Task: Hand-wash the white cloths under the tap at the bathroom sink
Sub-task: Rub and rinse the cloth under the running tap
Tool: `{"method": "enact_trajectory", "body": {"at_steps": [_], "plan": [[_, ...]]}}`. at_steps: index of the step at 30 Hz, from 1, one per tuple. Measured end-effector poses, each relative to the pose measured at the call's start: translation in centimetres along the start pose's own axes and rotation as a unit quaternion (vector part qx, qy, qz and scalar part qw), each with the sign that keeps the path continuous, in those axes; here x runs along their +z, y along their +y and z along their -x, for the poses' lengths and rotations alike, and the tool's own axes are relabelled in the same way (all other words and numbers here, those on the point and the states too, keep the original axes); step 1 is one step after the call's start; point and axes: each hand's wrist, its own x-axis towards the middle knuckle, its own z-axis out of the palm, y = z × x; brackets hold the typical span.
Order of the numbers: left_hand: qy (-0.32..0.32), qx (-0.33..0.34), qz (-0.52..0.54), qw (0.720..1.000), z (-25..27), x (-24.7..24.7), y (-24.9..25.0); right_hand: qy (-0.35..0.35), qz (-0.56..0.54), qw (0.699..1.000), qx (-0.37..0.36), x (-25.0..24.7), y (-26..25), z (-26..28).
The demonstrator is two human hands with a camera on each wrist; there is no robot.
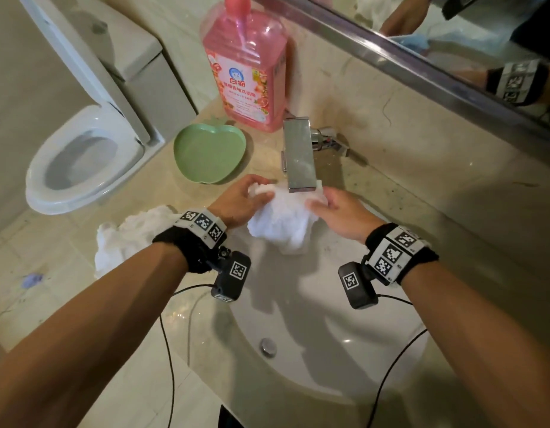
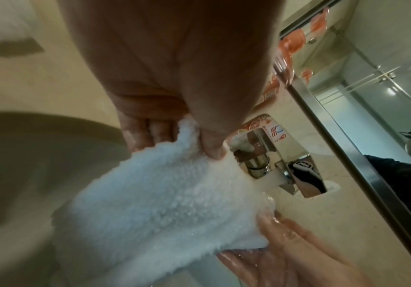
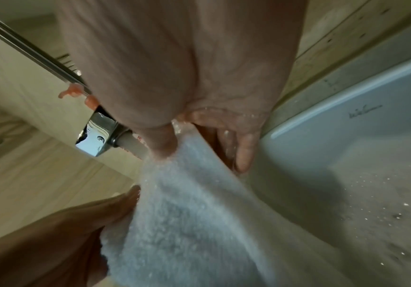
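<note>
Hands (image 1: 241, 200) on cloth (image 1: 283, 220) above sink (image 1: 329, 359), beige marble counter (image 1: 406, 180)

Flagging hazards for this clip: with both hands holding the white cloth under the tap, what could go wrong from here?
1. The second white cloth lies at the counter's left edge beside the left forearm; a nudge might drop it to the floor.
2. The wrist camera cables hang over the sink, and water off the held cloth may wet them.
3. The left hand and right hand look wet, so either grip may slip.
</note>
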Motion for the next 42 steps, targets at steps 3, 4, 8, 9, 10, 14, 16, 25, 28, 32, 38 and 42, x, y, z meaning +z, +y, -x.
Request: {"method": "enact_trajectory", "body": {"at_steps": [3,4,8,9,10,14,16,25,28,32,38,42], "plan": [[0.020,-0.042,-0.073,0.996,-0.9,0.7,0.9,0.071,0.002,0.997,0.015,-0.4,0.3,0.8],[0.021,-0.034,-0.104,0.994,-1.0,1.1,1.3,0.088,0.003,0.996,0.000,-0.4,0.5,1.0],[0.020,-0.047,-0.107,0.993,-1.6,3.1,2.7,0.136,-0.024,0.990,-0.036,-1.1,0.9,1.8],[0.016,-0.067,-0.058,0.996,-1.7,3.6,2.9,0.148,-0.024,0.988,-0.037,-1.4,0.9,1.9],[0.003,-0.090,0.003,0.996,-1.8,4.1,3.1,0.160,-0.024,0.986,-0.033,-1.5,1.0,1.9],[-0.088,-0.083,0.154,0.981,-1.2,4.8,3.0,0.175,-0.052,0.983,0.012,-2.2,1.4,2.0],[-0.115,-0.033,0.041,0.992,-0.9,4.4,2.7,0.150,-0.097,0.984,0.024,-2.5,1.5,2.0],[-0.040,0.013,0.004,0.999,0.8,1.9,-0.2,0.067,0.065,0.996,0.000,-0.9,1.9,1.6],[0.042,-0.011,-0.007,0.999,1.4,0.8,-0.8,0.072,-0.002,0.997,0.017,0.3,1.2,1.1],[0.113,-0.018,-0.129,0.985,1.6,0.1,-1.1,0.111,-0.085,0.989,0.054,1.8,0.1,0.0],[-0.004,-0.040,0.037,0.998,1.9,-0.8,-1.3,-0.005,-0.069,0.996,0.051,1.8,0.9,-0.6],[-0.021,0.006,-0.125,0.992,1.4,0.6,-0.8,0.029,0.015,0.999,0.011,0.9,1.5,-0.6]]}}
